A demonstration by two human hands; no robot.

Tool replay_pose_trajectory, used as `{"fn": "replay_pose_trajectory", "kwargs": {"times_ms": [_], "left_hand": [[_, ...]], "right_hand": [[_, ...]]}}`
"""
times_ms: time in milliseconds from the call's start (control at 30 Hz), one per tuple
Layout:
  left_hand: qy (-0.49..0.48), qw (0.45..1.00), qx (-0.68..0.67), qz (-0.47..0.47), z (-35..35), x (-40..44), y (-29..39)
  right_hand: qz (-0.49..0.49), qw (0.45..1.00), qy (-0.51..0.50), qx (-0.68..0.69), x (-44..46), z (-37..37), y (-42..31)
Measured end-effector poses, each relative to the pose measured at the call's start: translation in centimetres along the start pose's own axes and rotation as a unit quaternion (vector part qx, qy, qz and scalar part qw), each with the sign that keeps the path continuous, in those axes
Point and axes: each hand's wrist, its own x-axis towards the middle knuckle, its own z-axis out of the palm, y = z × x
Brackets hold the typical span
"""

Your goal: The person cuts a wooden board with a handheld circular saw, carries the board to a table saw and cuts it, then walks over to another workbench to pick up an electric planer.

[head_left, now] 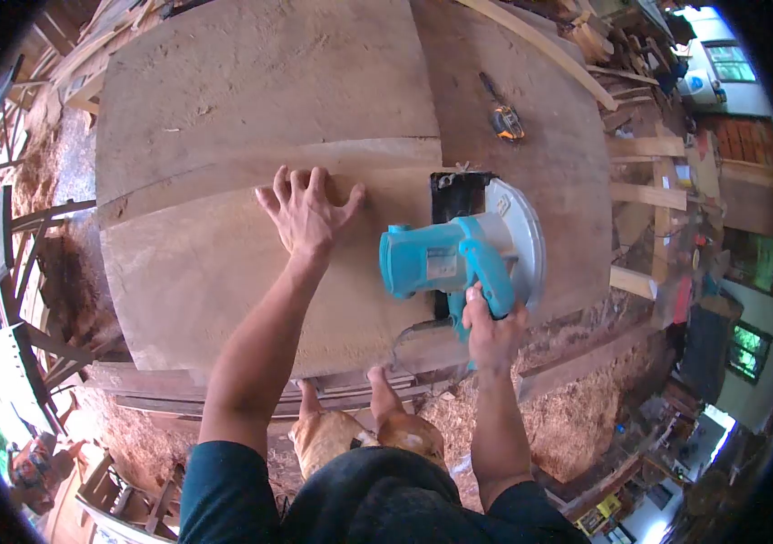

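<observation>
My left hand (pixel 307 213) lies with fingers spread on a wooden board (pixel 196 295), near a long narrow strip along its far side. My right hand (pixel 492 334) is wrapped around the rear handle of a teal circular saw (pixel 422 261). The saw's dark base plate rests at the board's right end, with its grey blade guard on the right side. The blade itself is hidden. A cord runs from the saw toward the near edge.
An orange and black tape measure (pixel 507 124) lies on the wooden sheet beyond the saw. Scrap wood (pixel 647 195) is piled to the right. Sawdust (pixel 577 431) covers the ground near my feet. Another person (pixel 37 462) is at the lower left.
</observation>
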Motion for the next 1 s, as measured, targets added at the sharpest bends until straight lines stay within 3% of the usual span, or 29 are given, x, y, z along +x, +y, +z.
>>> {"fn": "replay_pose_trajectory", "kwargs": {"times_ms": [433, 667, 767, 900, 1000], "left_hand": [[0.008, 1.000, -0.018, -0.007, 0.0, 0.2, 0.2], [-0.035, 0.999, -0.018, -0.017, -1.2, 0.3, 0.6], [-0.034, 0.999, -0.025, -0.020, -1.4, 0.3, 0.8], [-0.034, 0.999, -0.020, -0.022, -1.3, 0.7, 0.9], [-0.039, 0.999, -0.005, -0.024, -1.8, -0.1, 1.8]], "right_hand": [[0.017, 0.999, -0.028, 0.030, 3.4, 1.1, -1.1], [0.013, 0.999, -0.042, 0.026, 5.1, 1.6, -1.4], [-0.053, 0.998, 0.000, -0.031, 6.2, 2.4, -0.9], [-0.102, 0.994, -0.031, 0.005, 10.3, 3.9, -2.5], [-0.133, 0.988, -0.009, -0.071, 13.6, 4.0, -5.8]]}}
